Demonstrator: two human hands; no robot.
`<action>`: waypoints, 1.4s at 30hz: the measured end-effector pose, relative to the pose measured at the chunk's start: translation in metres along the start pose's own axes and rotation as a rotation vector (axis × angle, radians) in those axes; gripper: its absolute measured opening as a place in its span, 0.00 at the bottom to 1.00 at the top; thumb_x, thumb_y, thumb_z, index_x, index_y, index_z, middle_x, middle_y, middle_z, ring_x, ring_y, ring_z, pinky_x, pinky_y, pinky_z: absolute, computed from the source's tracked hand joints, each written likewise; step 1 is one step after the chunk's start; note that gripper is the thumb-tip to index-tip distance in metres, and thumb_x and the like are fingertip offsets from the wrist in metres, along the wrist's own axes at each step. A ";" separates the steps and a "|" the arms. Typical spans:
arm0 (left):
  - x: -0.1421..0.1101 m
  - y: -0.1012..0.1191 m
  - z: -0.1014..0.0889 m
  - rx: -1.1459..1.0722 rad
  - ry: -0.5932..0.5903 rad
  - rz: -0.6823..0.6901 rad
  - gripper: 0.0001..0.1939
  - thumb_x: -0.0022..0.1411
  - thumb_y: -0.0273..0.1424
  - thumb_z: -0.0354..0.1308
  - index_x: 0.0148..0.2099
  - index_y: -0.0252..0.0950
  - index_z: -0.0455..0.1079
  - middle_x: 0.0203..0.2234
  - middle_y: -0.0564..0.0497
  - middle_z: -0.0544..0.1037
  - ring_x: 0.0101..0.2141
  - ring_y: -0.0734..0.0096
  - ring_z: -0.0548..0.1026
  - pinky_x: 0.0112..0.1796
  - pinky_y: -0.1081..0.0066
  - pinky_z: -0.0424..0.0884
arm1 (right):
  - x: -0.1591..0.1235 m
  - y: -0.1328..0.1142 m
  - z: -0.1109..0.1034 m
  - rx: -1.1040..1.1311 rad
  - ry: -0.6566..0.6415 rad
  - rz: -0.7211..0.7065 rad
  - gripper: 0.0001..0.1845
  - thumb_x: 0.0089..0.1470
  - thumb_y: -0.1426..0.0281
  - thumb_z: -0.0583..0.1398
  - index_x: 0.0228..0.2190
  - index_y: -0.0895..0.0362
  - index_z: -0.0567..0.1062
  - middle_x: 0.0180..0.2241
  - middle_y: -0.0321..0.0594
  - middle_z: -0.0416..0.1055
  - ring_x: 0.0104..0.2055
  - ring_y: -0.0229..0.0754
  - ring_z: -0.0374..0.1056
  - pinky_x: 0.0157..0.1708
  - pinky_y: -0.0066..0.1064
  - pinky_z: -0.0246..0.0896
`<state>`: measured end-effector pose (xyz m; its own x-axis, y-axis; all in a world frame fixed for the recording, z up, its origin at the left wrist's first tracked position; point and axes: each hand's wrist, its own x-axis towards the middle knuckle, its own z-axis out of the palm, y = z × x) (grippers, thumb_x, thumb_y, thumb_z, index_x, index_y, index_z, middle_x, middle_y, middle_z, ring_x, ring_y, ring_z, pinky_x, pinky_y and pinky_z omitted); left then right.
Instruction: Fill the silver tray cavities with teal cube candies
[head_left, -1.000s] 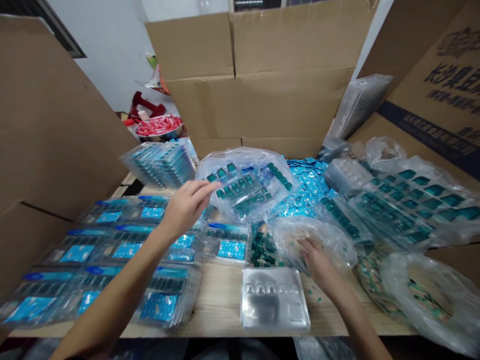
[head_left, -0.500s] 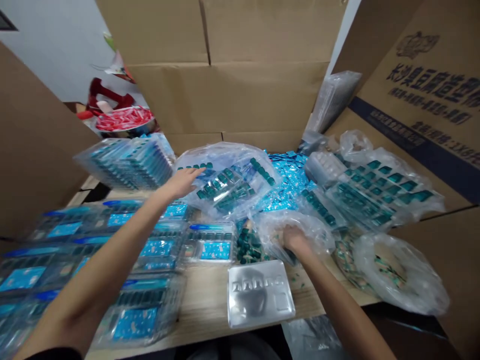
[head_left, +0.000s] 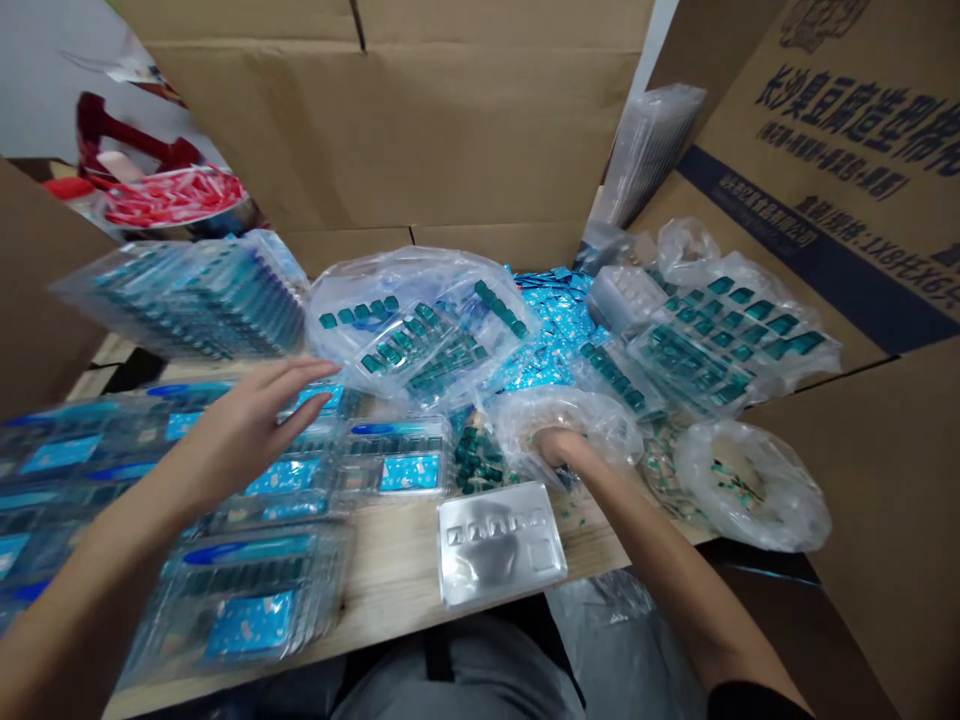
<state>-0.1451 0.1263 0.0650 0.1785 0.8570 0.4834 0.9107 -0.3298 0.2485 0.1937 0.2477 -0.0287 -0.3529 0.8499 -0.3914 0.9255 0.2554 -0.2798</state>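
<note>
**Left hand** (head_left: 247, 430): open, palm down, fingers spread, holding nothing. Sits left of centre above the stacked blister trays (head_left: 262, 480), fingertips pointing right, close under the lower edge of the large clear bag (head_left: 420, 330) of teal blister strips. Contact with the bag cannot be confirmed.

**Right hand** (head_left: 559, 447): centre of frame, sunk into the round mouth of a small clear bag (head_left: 577, 420). Fingers are hidden by the film, so whether they are closed on anything cannot be told. This hand is the nearer one to the small clear bag, and the left hand lies well apart from it.

**Adjacent items:** loose dark-green blister pieces (head_left: 474, 462), just left of the small clear bag; silver foil tray (head_left: 499, 545), directly below the right hand, long axis running lower left to upper right, flat on the wooden table (head_left: 390, 570).

**Also present:** heap of blue sachets (head_left: 547, 340), upper centre; coiled plastic bag (head_left: 750, 485), right; cardboard box panels (head_left: 375, 130) behind; metal bowl of red items (head_left: 172, 197), upper left.
</note>
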 end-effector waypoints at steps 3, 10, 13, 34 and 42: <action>-0.022 0.028 -0.011 -0.032 0.000 -0.052 0.16 0.68 0.43 0.49 0.54 0.47 0.70 0.45 0.51 0.78 0.44 0.58 0.77 0.47 0.63 0.73 | 0.000 0.001 -0.006 -0.045 -0.176 0.045 0.18 0.61 0.64 0.61 0.51 0.58 0.71 0.51 0.46 0.71 0.47 0.47 0.71 0.45 0.44 0.71; -0.058 0.078 -0.011 -0.096 -0.031 -0.091 0.14 0.70 0.36 0.50 0.53 0.46 0.70 0.45 0.51 0.80 0.44 0.62 0.79 0.44 0.68 0.75 | -0.011 0.009 -0.009 -0.048 -0.284 0.023 0.18 0.62 0.64 0.60 0.52 0.58 0.70 0.51 0.45 0.70 0.47 0.47 0.71 0.45 0.45 0.71; -0.062 0.096 0.002 -0.118 -0.037 -0.070 0.13 0.70 0.34 0.50 0.53 0.42 0.70 0.45 0.49 0.80 0.46 0.64 0.79 0.45 0.71 0.76 | -0.010 0.005 -0.001 -0.012 -0.263 -0.028 0.18 0.61 0.65 0.60 0.52 0.57 0.70 0.52 0.45 0.70 0.48 0.47 0.71 0.45 0.45 0.71; -0.019 0.191 0.092 -1.004 -0.022 -0.389 0.13 0.66 0.29 0.57 0.52 0.41 0.71 0.41 0.49 0.78 0.38 0.71 0.78 0.39 0.72 0.76 | -0.134 -0.018 0.011 0.934 0.566 -0.266 0.09 0.55 0.69 0.61 0.40 0.52 0.72 0.37 0.38 0.72 0.37 0.40 0.72 0.35 0.32 0.70; -0.021 0.185 0.077 -0.983 0.058 -0.355 0.04 0.64 0.30 0.60 0.42 0.40 0.73 0.36 0.50 0.79 0.38 0.69 0.77 0.40 0.70 0.75 | -0.149 -0.042 0.006 1.243 0.392 -0.318 0.15 0.49 0.75 0.65 0.39 0.48 0.77 0.39 0.36 0.72 0.41 0.40 0.70 0.38 0.29 0.70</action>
<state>0.0481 0.0773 0.0364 -0.0813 0.9560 0.2820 0.1982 -0.2617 0.9446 0.2061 0.1080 0.0363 -0.2712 0.9609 0.0556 -0.0006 0.0576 -0.9983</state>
